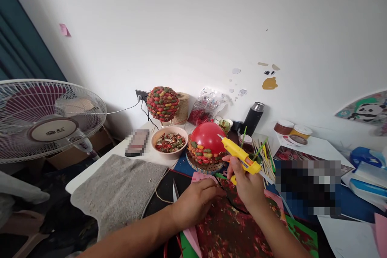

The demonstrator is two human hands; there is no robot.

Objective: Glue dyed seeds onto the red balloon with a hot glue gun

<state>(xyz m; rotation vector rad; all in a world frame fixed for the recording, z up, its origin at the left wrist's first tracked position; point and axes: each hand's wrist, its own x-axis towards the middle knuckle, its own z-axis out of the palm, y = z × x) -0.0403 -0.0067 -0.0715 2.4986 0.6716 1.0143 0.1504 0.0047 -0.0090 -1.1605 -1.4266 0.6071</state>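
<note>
1. Head view, right hand point(246, 185): fingers closed around the grip of a yellow glue gun point(242, 154), nozzle directed up and to the left.
2. Left hand point(198, 201): fingers bent, low over a paint-stained board point(236, 229); whether they pinch anything cannot be told.
3. Red balloon point(208, 135): beyond the left fingers, left of the right ones; lower part ringed with red, green and yellow shell-like pieces point(207, 155). Nozzle overlaps its side in view — contact cannot be judged.
4. Woven basket point(198, 167): beneath the balloon, its right edge partly behind the right fingers.
5. Pale bowl point(169, 155): beyond the left fingers and to their left, filled with similar loose pieces.
6. Covered ball point(163, 104): farther past the bowl, well apart from both sets of fingers; twine spool point(183, 107) just beside it.
7. Plastic bag point(207, 105) with red contents: past the balloon, far from the fingers.
8. Dark flask point(253, 120): beyond the right fingers, leaning in view.
9. Thin sticks point(267, 155): to the right of the right fingers, close behind the gun.
10. Obstructions: black cord point(231, 199) between the two hands; pointed metal blade point(175, 190) left of the left fingers, near the wrist.
11. Grey cloth point(117, 187): left of the left fingers — well apart; standing fan point(54, 129) farther left.
</note>
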